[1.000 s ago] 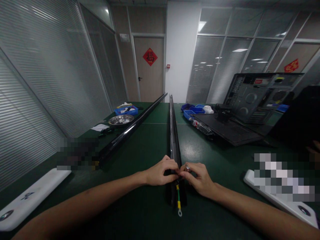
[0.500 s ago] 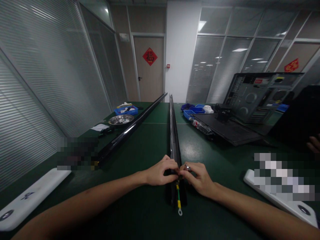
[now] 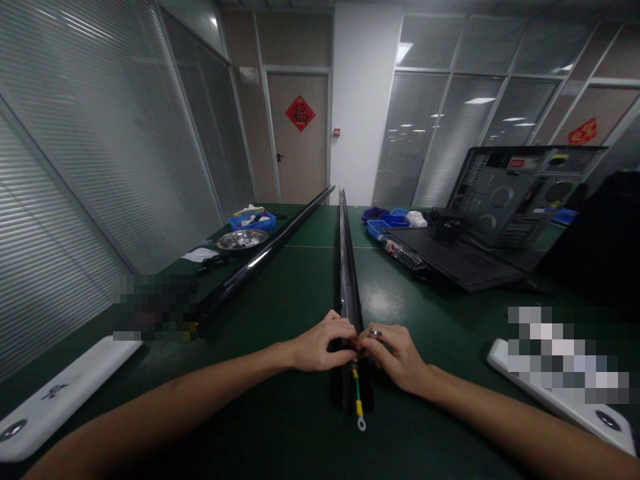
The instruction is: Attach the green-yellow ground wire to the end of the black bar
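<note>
My left hand (image 3: 325,341) and my right hand (image 3: 395,350) meet at the near end of a long dark metal rail (image 3: 350,280). The fingers of both are pinched close together over it, and what lies between the fingertips is too small to make out. Just below them hangs a short green-and-yellow wire (image 3: 358,393) with a ring terminal at its lower end. A silver ring sits on a finger of my right hand.
Another long black rail (image 3: 260,257) runs along the left. Beyond it are a metal dish (image 3: 243,241) and a blue tray (image 3: 253,221). Blue bins (image 3: 379,229), a black panel (image 3: 460,257) and an open computer case (image 3: 515,197) are at right. White devices (image 3: 70,393) flank my arms.
The ring terminal has shifted very slightly, and my right fingers have moved a little. A person's hand at the far right edge is no longer in view.
</note>
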The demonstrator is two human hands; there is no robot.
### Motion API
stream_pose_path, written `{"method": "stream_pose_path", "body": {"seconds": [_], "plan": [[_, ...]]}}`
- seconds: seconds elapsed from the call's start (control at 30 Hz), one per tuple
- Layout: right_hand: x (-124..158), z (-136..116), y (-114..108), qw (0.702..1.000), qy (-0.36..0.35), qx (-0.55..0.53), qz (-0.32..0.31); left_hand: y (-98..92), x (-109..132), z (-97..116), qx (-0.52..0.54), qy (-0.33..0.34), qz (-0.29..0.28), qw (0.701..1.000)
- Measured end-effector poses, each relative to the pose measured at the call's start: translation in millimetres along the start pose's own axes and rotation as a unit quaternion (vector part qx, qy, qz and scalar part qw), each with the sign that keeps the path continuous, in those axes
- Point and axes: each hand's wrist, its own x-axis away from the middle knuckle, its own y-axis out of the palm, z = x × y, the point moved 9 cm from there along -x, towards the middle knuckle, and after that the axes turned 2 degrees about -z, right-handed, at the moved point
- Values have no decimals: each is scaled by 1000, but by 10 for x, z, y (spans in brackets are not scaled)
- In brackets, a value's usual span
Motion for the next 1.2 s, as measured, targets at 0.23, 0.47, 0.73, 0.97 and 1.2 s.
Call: {"method": "stream_pose_path", "body": {"seconds": [0.23,0.47,0.73,0.97,1.2], "plan": [[-13,34,16,1000,-4,-12,-10,13,3,-32,-1,-7,-1,1000],[-19,49,51,999,-6,-31,-27,9,11,-24,-4,-3,-7,1000],[-28,51,74,998,-9,-47,-35,10,11,-24,-3,-1,-4,1000],[-29,56,75,997,-2,-60,-42,5,9,-10,-4,0,-2,1000],[-11,118,79,997,18,-69,-40,-4,-1,-5,-1,-16,-1,1000]]}}
